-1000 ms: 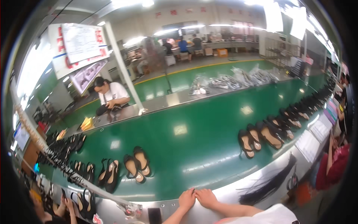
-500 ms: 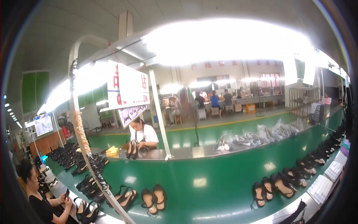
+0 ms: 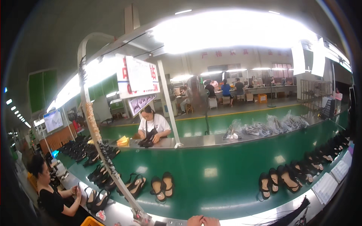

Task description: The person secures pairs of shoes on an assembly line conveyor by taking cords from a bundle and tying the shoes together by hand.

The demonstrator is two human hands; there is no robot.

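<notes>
Our hands (image 3: 202, 220), pressed together and only just showing at the near edge of the long green conveyor bench (image 3: 226, 177), hold nothing we can see, the pair of black open-toed sandals (image 3: 162, 187) lying up-left, toes away.

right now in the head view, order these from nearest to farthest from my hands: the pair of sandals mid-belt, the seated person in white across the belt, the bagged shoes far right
1. Pair of sandals, on the green belt just up-left of the hands.
2. Person in white, across the belt, left of centre.
3. Bagged shoes, far side, up to the right; roughly as far as the person, hard to separate.
</notes>
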